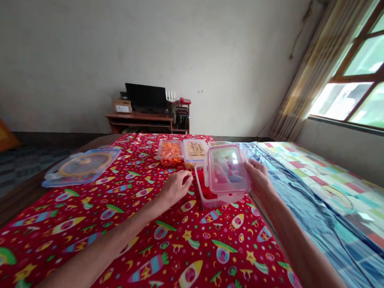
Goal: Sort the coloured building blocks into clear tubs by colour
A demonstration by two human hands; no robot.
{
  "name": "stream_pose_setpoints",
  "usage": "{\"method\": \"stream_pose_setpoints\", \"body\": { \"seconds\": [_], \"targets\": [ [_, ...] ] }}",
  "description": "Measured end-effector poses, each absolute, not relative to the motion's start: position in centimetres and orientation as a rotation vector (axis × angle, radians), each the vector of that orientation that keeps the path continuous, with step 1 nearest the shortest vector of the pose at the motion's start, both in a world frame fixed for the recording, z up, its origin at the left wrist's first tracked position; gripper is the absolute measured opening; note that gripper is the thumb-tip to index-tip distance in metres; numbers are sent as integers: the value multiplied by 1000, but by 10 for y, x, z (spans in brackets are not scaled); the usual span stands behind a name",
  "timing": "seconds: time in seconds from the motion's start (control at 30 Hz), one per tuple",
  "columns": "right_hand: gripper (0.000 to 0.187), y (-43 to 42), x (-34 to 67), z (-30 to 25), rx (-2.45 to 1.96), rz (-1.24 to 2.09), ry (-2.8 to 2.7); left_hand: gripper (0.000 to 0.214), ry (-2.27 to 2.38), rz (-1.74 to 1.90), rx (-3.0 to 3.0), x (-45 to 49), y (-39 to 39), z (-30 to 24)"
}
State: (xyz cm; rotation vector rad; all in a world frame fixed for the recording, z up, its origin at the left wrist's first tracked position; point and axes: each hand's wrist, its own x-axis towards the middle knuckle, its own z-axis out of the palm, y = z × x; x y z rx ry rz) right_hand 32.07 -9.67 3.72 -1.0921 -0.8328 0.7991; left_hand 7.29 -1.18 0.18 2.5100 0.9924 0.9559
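My right hand [258, 175] grips the right edge of a clear plastic lid with a pink rim [228, 170]. The lid is tilted over a clear food container [210, 202], covering much of its opening. Red contents show inside the container at its left. My left hand [177, 186] is just left of the container, apart from it, fingers curled in; I see nothing held in them. Behind stand a container of orange pieces [170, 152] and a lidded container with pale yellow contents [195, 151]. Another clear container is partly hidden behind the raised lid.
A large clear lid with a blue rim [86, 166] lies at the left on the red patterned cloth [145, 248]. Bluish and checkered fabric [333, 184] spreads at the right. A desk [140, 118] with a monitor [146, 97] stands against the far wall.
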Motion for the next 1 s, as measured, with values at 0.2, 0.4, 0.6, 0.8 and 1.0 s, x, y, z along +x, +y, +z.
{"method": "stream_pose_setpoints", "body": {
  "seconds": [0.2,0.4,0.6,0.8,1.0],
  "targets": [
    [29,-90,339,26,-1136,796,-719,39,948,771,2127,97,13,-28],
    [31,-78,318,12,-1130,873,-787,43,817,648,1713,101,13,-26],
    [30,-70,298,1,-1193,929,-856,39,815,651,1511,80,16,-31],
    [30,-66,292,-13,-1480,436,-1238,34,823,731,1146,75,9,-36],
    [31,-64,293,-23,-1479,348,-1229,55,823,697,1008,76,6,-23]
  ]
}}
